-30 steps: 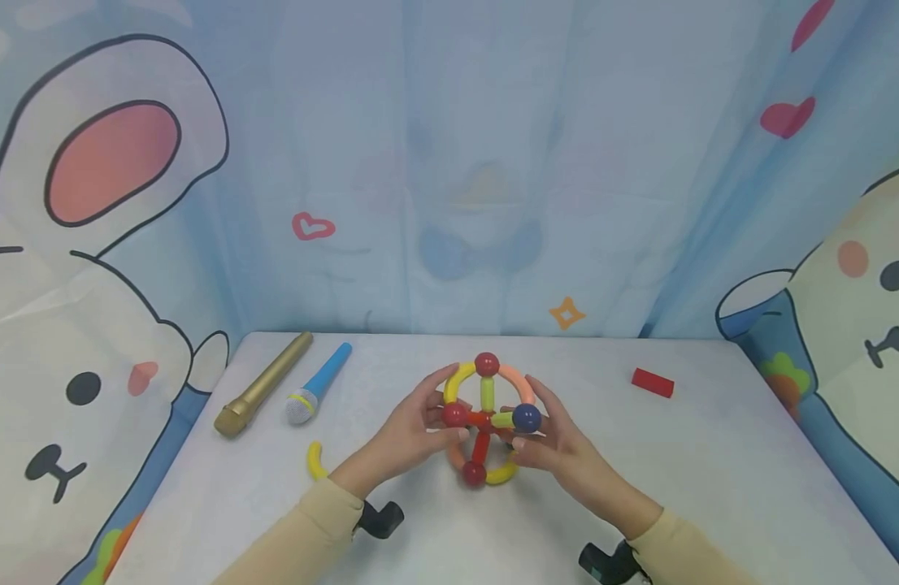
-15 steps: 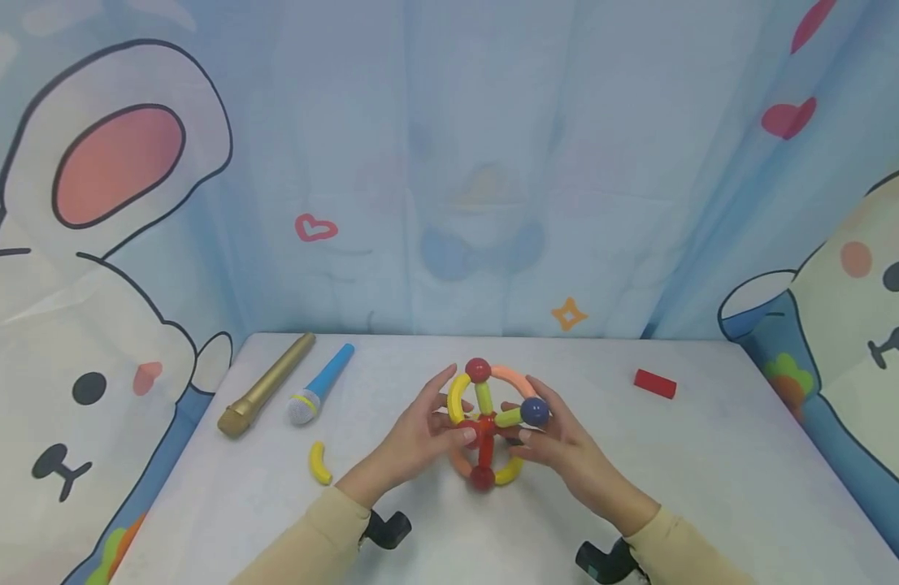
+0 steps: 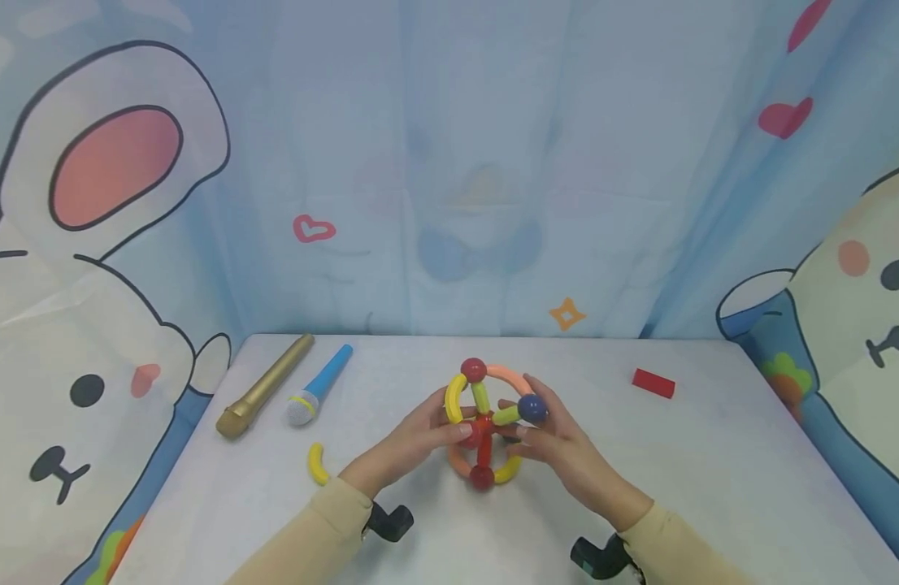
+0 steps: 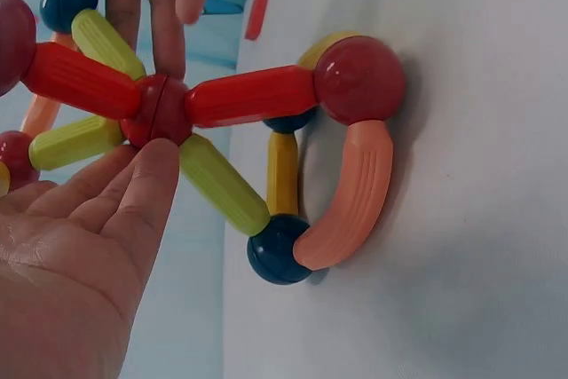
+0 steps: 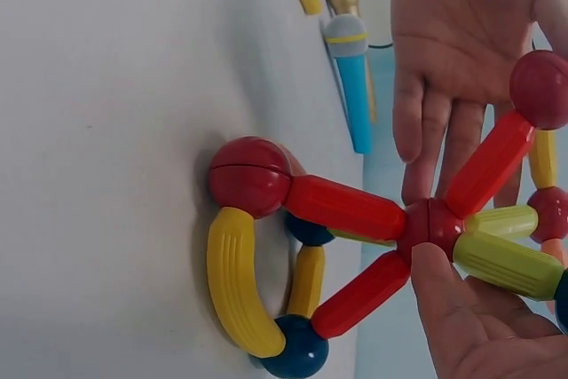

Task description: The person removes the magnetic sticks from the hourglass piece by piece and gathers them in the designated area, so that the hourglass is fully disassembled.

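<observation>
Between both hands stands a magnetic ball-and-stick toy (image 3: 484,448), its lower ring of curved sticks and balls down on the white table. Red and green sticks radiate from a red centre ball (image 4: 161,111); curved yellow and orange sticks form its upper part. My left hand (image 3: 419,435) holds the left side, thumb over a red ball and fingers behind. On the right, my right hand (image 3: 570,455) grips it near the blue ball (image 3: 532,408). In the right wrist view, a fingertip presses by the centre ball (image 5: 430,228). Some fingers are hidden behind the sticks.
A loose curved yellow stick (image 3: 317,464) lies beside the left wrist. Farther back left are a gold microphone (image 3: 267,387) and a blue toy microphone (image 3: 321,382). A red block (image 3: 653,383) lies at right. A printed blue curtain (image 3: 479,162) hangs behind the table (image 3: 713,463).
The toy has turned slightly: its top red ball has shifted left and the red ball under the left thumb has moved right and nearer. Both hands have kept hold.
</observation>
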Motion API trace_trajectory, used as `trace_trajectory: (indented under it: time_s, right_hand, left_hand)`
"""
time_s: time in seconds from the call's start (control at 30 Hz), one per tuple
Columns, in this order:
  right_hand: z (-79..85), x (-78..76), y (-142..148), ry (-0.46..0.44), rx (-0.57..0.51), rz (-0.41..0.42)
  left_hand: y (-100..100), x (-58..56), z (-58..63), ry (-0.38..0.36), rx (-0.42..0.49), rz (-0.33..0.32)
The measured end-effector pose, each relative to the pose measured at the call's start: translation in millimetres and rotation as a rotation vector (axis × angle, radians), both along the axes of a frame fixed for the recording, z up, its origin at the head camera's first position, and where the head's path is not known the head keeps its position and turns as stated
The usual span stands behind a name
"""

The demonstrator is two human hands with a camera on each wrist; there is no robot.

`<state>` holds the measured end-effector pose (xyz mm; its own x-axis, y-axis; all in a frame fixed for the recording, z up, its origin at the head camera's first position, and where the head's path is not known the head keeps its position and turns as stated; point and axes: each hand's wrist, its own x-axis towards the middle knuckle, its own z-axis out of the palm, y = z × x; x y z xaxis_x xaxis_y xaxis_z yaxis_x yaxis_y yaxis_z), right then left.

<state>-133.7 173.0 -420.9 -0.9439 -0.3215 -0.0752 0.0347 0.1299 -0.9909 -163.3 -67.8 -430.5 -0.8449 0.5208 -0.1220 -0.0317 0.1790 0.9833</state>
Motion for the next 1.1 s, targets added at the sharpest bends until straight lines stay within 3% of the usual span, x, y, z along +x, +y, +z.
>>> trace_trajectory:
  time_s: [0.2, 0.5, 0.67, 0.83, 0.93, 1.1]
  right_hand:
    - [1.6, -11.5, 1, 0.01, 0.047, 0.009]
    - [4.6, -24.2, -3, 0.017, 0.099, -0.019]
    - [3.0, -18.2, -11, -0.018, 0.081, -0.074]
    - [-0.7, -4.2, -22, -0.059, 0.021, -0.107]
    - [-2.8, 0.6, -25, -0.074, -0.015, -0.111]
    - [-5.0, -1.6, -25, -0.078, -0.015, -0.114]
  left_hand:
    - [5, 7.5, -1.2, 0.062, -0.012, 0.041]
    - [17, 26.4, 4.6, 0.082, 0.032, 0.108]
    - [10, 17.0, 2.1, 0.056, 0.008, 0.142]
    - [-2, 6.5, -4.2, -0.001, 0.012, 0.076]
    - [-3, 5.8, -7.7, -0.013, 0.014, 0.074]
    - [3, 12.5, -11.2, 0.005, 0.005, 0.143]
